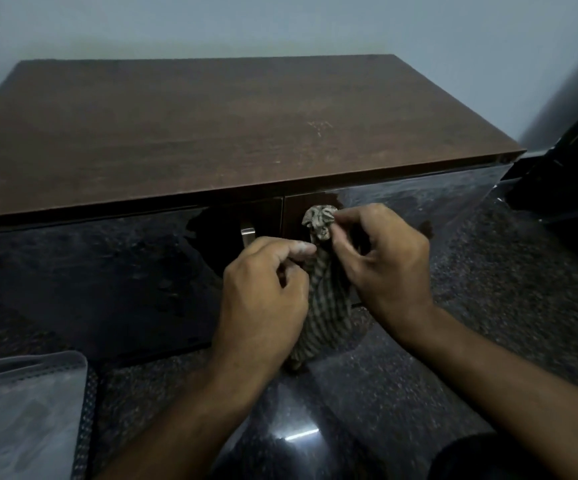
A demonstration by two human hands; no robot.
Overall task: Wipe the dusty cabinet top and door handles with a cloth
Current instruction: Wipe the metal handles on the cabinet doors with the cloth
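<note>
A low cabinet with a brown wooden top [211, 133] stands against the wall, its two glossy dark doors facing me. A striped brownish cloth [325, 306] is bunched over the right door's handle and hangs down from it. My left hand [263, 299] pinches the cloth from the left. From the right, my right hand [381, 268] grips the cloth's upper part at the handle. The left door's metal handle [247, 235] shows bare just left of my hands. The right handle is hidden under the cloth.
A translucent plastic bin [24, 410] sits at the lower left on the speckled glossy floor [471, 306]. A dark object [574, 168] stands to the right of the cabinet. A pale wall rises behind it.
</note>
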